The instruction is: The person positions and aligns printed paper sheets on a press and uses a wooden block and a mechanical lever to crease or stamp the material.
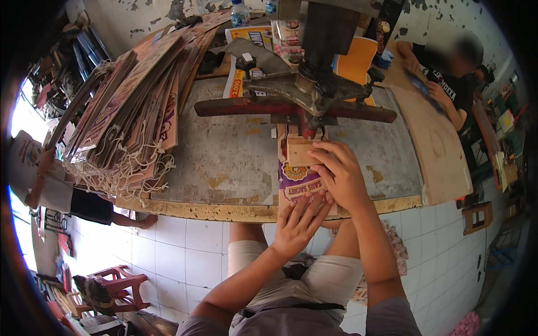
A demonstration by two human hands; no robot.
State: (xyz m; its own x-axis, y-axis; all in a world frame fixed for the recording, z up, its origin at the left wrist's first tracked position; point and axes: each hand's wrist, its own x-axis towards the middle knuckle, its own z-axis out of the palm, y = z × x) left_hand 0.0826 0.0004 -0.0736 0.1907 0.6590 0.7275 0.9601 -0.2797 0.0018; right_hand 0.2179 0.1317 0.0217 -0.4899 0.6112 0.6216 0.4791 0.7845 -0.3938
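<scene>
A printed board strip (300, 188), purple, white and yellow, lies lengthwise on the metal worktop and reaches over its near edge. My left hand (303, 219) rests flat on its near end, fingers stretched out. A small pale wooden block (298, 152) sits on the strip's far part. My right hand (343, 175) grips the block at its right side, fingertips on the wood. Just beyond the block stands the red lower tip (309, 130) of a heavy press (319, 89), close to the block's far edge; whether they touch I cannot tell.
A thick pile of printed boards with white strings (129, 112) covers the left of the worktop (224, 151). The press's red crossbar (241, 106) spans the back. Another person (448, 84) works at the right; someone stands at the left. A red stool (120, 285) is on the floor.
</scene>
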